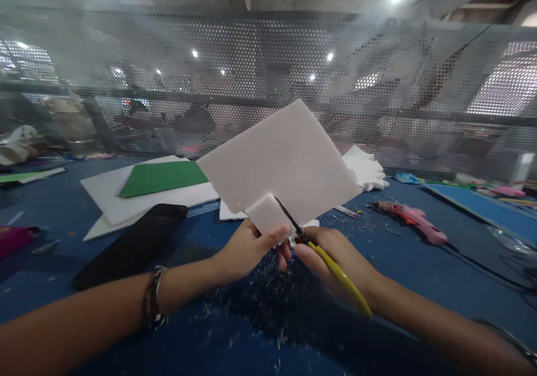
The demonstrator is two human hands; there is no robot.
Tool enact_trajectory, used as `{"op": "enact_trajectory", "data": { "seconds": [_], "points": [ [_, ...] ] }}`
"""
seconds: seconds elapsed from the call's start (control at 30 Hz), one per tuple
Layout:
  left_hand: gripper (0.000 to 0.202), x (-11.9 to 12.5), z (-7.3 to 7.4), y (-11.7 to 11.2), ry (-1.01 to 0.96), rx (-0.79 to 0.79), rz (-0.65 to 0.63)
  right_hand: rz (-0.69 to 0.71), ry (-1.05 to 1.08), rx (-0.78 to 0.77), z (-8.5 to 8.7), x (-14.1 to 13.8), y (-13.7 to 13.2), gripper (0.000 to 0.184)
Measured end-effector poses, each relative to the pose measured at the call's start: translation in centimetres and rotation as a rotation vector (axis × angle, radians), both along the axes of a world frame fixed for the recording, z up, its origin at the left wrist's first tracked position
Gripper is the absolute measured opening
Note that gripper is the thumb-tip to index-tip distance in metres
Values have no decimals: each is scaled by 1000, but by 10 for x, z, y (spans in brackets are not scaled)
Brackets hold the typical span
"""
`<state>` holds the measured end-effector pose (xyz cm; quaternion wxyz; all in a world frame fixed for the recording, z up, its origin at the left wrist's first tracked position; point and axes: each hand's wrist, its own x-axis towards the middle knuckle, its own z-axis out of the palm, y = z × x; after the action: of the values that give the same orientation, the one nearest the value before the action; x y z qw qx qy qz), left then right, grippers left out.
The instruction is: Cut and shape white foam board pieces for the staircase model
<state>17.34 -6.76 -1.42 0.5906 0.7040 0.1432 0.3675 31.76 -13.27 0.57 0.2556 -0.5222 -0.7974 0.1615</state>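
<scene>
My left hand point(247, 247) pinches a small white foam piece point(266, 211) between thumb and fingers. Behind that piece, a larger white foam sheet point(285, 158) is held up at a tilt above the table. Yellow-handled scissors point(342, 272) are gripped in my right hand point(335, 247). Their dark blade runs along the right edge of the small piece, in front of the sheet. Whether the blade cuts into the sheet there cannot be made out. Both hands are close together, and some of their fingers are hidden behind the foam and scissors.
A black phone point(134, 244) lies left, before white sheets point(104, 197) and a green sheet point(161, 177). To the right lie a pink glue gun point(413, 222) with its cord and a blue board point(486, 208). White scraps litter the blue table point(188, 337); a perforated metal screen point(260, 51) stands behind.
</scene>
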Motion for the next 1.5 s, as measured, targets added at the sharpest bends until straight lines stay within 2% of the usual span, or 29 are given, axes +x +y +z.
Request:
{"op": "enact_trajectory", "data": {
  "seconds": [0.2,0.47,0.6,0.77,0.97,1.17,1.27,1.5],
  "points": [
    [29,0,-1,0,-9,-21,-30,-21,-16,8,4,0,-1,30],
    [27,3,-10,0,-89,-160,-65,2,30,16,2,0,2,34],
    [28,4,-9,-2,-107,-190,-74,-2,71,62,1,0,0,35],
    [31,3,-8,-1,-113,-201,-108,-50,21,110,1,1,0,40],
    [30,4,-13,2,-85,-241,-71,-38,-7,28,0,3,3,39],
    [31,4,-13,1,-4,-148,-78,29,16,6,2,1,2,35],
    [30,3,-11,-2,22,-117,-103,68,37,-37,5,0,3,38],
    [30,4,-20,0,-86,-157,-141,109,82,-38,9,0,1,35]
  ]
}}
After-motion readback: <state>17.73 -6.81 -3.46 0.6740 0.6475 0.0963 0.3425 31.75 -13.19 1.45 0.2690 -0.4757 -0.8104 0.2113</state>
